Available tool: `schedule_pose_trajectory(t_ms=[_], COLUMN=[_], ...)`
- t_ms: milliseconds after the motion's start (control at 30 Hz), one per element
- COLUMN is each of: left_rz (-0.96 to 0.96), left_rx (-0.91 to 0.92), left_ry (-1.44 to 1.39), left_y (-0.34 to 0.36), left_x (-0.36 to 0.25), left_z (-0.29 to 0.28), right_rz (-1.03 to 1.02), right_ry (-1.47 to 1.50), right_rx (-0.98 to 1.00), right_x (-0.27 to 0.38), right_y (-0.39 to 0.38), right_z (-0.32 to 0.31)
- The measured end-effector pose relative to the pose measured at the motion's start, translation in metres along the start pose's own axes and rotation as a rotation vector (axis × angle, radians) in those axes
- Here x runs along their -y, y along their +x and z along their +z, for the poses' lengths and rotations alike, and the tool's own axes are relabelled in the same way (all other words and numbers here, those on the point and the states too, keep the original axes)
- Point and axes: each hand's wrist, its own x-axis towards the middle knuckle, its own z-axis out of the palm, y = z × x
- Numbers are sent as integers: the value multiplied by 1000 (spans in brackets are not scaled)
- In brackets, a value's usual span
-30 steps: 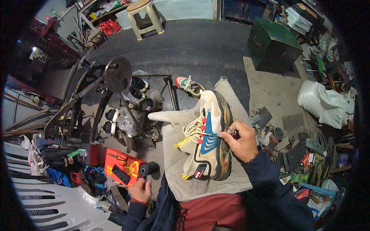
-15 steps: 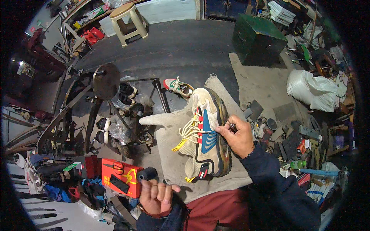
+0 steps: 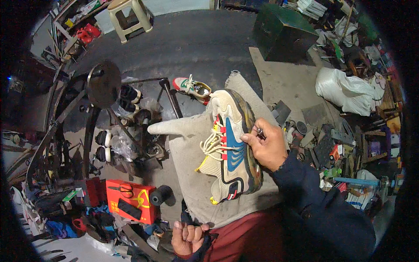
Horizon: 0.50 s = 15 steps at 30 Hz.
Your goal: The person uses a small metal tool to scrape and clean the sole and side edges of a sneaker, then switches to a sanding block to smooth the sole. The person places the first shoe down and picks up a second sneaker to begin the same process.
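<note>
A beige sneaker (image 3: 235,153) with a blue side panel, red loops and cream laces lies on its side across the grey cloth over my lap. At its sole edge my right hand (image 3: 268,146) is closed, thumb pressed on the upper and fingers curled by the sole. A small dark tool with a metallic end (image 3: 260,132) shows between thumb and forefinger; most of it is hidden. My left hand (image 3: 188,238) is closed with curled fingers low beside the cloth's edge. A faint thin thread seems to show near it, but its grip is unclear.
A second sneaker (image 3: 192,88) sits beyond the cloth (image 3: 185,157). To the left are a black metal stand (image 3: 104,85), a red box (image 3: 147,205) bearing scissors (image 3: 125,189) and a phone (image 3: 129,209), and a black thread spool (image 3: 161,195). Tools clutter the right side.
My left hand has moved lower and nearer my lap, fingers still curled. My right hand stays at the sneaker's sole edge. The whole view has shifted slightly.
</note>
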Motion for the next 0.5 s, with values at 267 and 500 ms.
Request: schedule_pose_trajectory(t_ms=[267,500], left_rz=[176,-49], left_rx=[118,459], left_ry=[-135,134], left_y=[35,54], left_x=[-12,-85], left_z=[-45,-187], right_rz=[-120,-196], right_ry=[106,326], right_rx=[-26,-86], right_x=[-11,-33], right_y=[-5,-17], right_z=[-9,-20])
